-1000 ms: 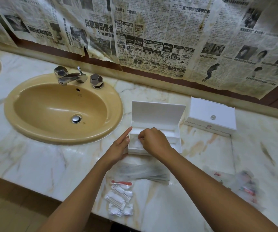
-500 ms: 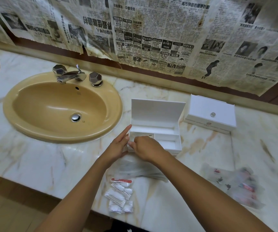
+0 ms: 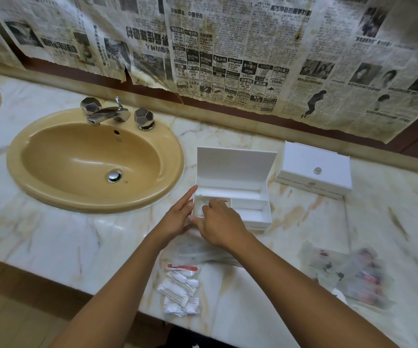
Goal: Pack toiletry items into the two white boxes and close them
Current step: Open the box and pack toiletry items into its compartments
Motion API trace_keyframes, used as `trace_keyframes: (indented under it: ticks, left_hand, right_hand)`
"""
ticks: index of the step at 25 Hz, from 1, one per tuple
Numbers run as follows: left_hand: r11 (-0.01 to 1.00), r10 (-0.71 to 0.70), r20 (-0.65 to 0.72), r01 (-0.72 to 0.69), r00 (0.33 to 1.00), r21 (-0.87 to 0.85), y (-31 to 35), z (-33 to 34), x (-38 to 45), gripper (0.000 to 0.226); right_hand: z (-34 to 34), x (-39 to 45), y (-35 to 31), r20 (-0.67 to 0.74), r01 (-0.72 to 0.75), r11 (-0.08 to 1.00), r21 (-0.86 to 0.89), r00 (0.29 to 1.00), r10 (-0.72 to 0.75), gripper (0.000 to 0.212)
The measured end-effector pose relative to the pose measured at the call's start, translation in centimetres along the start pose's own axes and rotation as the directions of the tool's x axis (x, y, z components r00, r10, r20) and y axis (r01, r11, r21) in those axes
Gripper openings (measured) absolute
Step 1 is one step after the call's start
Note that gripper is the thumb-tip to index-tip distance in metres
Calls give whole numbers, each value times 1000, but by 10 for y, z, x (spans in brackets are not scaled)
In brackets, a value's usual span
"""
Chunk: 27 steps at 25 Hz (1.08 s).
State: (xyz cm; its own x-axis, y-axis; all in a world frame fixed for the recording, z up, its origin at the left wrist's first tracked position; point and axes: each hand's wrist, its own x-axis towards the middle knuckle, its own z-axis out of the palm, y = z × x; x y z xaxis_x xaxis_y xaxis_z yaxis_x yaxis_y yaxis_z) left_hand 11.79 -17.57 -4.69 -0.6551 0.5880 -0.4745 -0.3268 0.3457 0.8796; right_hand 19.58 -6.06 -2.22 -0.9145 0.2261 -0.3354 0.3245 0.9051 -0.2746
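Observation:
An open white box (image 3: 250, 197) stands mid-counter with its lid raised and its inner dividers showing. My left hand (image 3: 177, 217) lies with straight fingers against the box's left wall. My right hand (image 3: 221, 223) hovers over the front-left compartment, with bent fingers dipping inside and the thumb along the front wall. Whatever is under those fingertips is hidden. A second white box (image 3: 313, 169), closed and with a small knob on its lid, sits to the back right. Packets of cotton swabs and pads (image 3: 181, 290) lie near the counter's front edge.
A tan sink (image 3: 52, 194) with a chrome tap (image 3: 107, 114) fills the counter to the left. Clear flat packets (image 3: 198, 249) lie under my right forearm. A blurred pile of clear sachets (image 3: 353, 275) sits front right. Newspaper covers the wall behind.
My right hand has slid left and lowered into the box's front-left compartment. My left hand stays against the box's left side.

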Motion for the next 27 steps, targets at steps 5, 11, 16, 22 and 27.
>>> trace_keyframes:
  ticks: [5, 11, 16, 22, 27]
  left_hand:
    - [1000, -16, -3, 16, 1000, 10, 3, 1, -2, 42]
    - [999, -28, -8, 28, 1000, 39, 0, -1, 0, 40]
    - [998, -31, -24, 32, 999, 54, -2, 1, 0, 39]
    - [998, -39, -23, 40, 999, 41, -2, 1, 0, 39]
    - [999, -31, -12, 31, 999, 32, -3, 1, 0, 39]
  right_hand:
    - [3, 4, 0, 56, -14, 1000, 22, 998, 13, 62]
    - [22, -26, -3, -421, 209, 977, 50, 891, -170, 26]
    - [57, -64, -18, -451, 339, 941, 1, 840, -302, 31]
    - [96, -80, -23, -138, 417, 907, -63, 896, -422, 52]
    - [107, -83, -21, -140, 457, 879, -133, 870, -473, 51]
